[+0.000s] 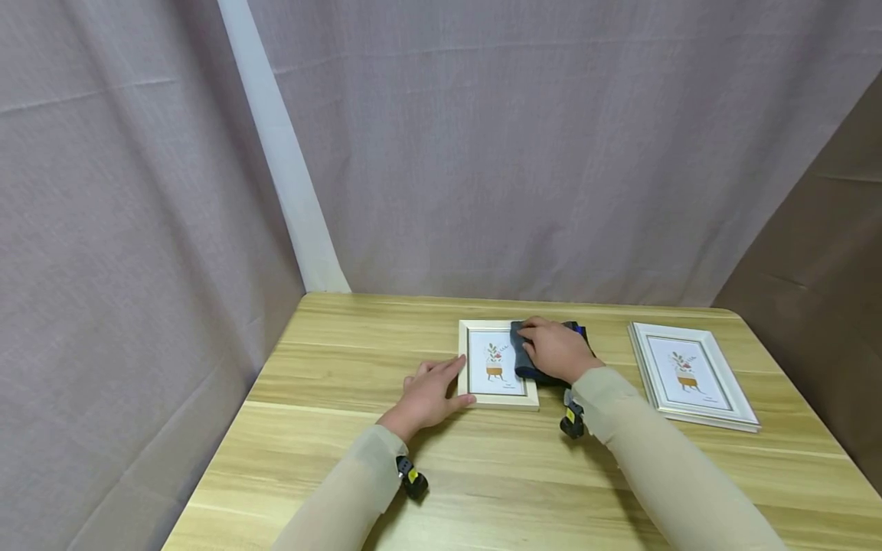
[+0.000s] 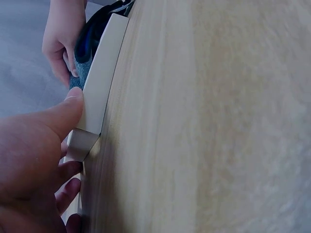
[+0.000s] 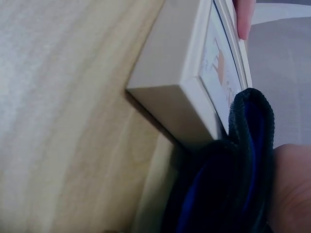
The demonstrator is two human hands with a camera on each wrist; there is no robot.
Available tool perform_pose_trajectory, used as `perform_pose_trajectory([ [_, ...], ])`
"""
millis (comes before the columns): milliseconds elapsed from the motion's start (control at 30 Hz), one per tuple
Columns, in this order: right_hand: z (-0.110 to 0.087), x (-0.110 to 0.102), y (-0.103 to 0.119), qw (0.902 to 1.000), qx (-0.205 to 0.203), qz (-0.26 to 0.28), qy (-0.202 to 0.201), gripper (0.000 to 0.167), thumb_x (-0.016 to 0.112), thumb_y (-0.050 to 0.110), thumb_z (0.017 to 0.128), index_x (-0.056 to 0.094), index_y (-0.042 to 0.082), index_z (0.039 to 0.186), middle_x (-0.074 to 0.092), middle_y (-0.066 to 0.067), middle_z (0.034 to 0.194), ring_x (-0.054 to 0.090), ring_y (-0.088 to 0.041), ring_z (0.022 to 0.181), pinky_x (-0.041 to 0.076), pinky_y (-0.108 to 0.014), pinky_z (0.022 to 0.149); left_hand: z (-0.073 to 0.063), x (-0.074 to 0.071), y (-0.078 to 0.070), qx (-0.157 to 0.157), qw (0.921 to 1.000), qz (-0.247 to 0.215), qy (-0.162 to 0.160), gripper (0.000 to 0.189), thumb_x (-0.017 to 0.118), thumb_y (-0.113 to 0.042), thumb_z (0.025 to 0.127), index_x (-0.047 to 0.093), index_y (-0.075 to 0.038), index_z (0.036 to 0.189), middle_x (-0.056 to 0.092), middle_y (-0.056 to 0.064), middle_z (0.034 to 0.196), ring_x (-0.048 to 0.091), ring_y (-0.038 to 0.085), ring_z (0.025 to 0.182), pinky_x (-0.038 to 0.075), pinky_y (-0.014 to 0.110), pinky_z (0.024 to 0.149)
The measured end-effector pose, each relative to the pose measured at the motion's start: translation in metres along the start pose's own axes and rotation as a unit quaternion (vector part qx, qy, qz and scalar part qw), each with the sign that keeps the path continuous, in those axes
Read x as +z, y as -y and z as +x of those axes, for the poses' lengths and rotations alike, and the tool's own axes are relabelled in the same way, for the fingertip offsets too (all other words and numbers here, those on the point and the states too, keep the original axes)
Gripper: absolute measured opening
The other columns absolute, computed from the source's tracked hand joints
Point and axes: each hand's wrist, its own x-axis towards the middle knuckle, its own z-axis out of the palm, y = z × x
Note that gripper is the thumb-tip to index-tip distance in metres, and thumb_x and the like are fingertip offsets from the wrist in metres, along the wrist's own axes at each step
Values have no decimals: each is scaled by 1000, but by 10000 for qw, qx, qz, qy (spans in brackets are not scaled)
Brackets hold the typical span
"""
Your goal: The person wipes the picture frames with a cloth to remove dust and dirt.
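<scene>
A cream picture frame (image 1: 499,400) lies flat on the table, its print showing a plant in an orange pot on legs. At its left side is my left hand (image 1: 426,394); the thumb touches the near-left corner and the fingers lie along the left edge, holding it. My right hand (image 1: 554,348) grips a folded dark grey cloth (image 1: 522,361) with blue inside and presses it over the right part of the frame. That part is hidden under cloth and hand. In the right wrist view, the folded cloth (image 3: 252,141) meets the frame's corner.
To the right lies a white picture frame (image 1: 720,367) with a similar plant print, seemingly stacked on another. The wooden table (image 1: 331,428) ends at a grey curtain (image 1: 482,191) behind. A brown curtain (image 1: 827,252) borders the right side.
</scene>
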Motion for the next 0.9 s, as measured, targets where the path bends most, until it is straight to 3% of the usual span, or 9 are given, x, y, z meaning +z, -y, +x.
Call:
perform_pose_trajectory([
  [400,-26,8,-1,9984,-238,440,-272,40,67,22,111,70,3,147,62,-18,146,74,-32,107,61,-51,89,-2,3,-1,29,10000,14,32,87,64,-65,105,31,-26,176,37,1,177,36,28,154,36,53,106],
  [633,-45,8,5,9980,-308,472,-301,42,67,22,111,69,4,148,61,-19,150,74,-34,103,61,-52,84,-2,3,-2,60,10000,7,55,87,63,-64,106,29,-27,176,35,0,177,35,28,155,36,54,106],
  [733,-53,7,10,9978,-343,477,-312,42,67,23,111,68,3,148,60,-20,152,74,-34,101,60,-55,87,-2,3,-2,86,10000,-20,34,86,64,-63,106,30,-26,176,36,1,177,35,29,155,37,54,105],
  [900,-70,6,21,9977,-437,444,-285,44,68,22,110,67,2,149,58,-20,154,75,-28,95,53,-64,105,-4,2,-2,105,9999,-74,20,85,65,-61,106,30,-26,176,36,2,177,35,30,155,36,56,106],
])
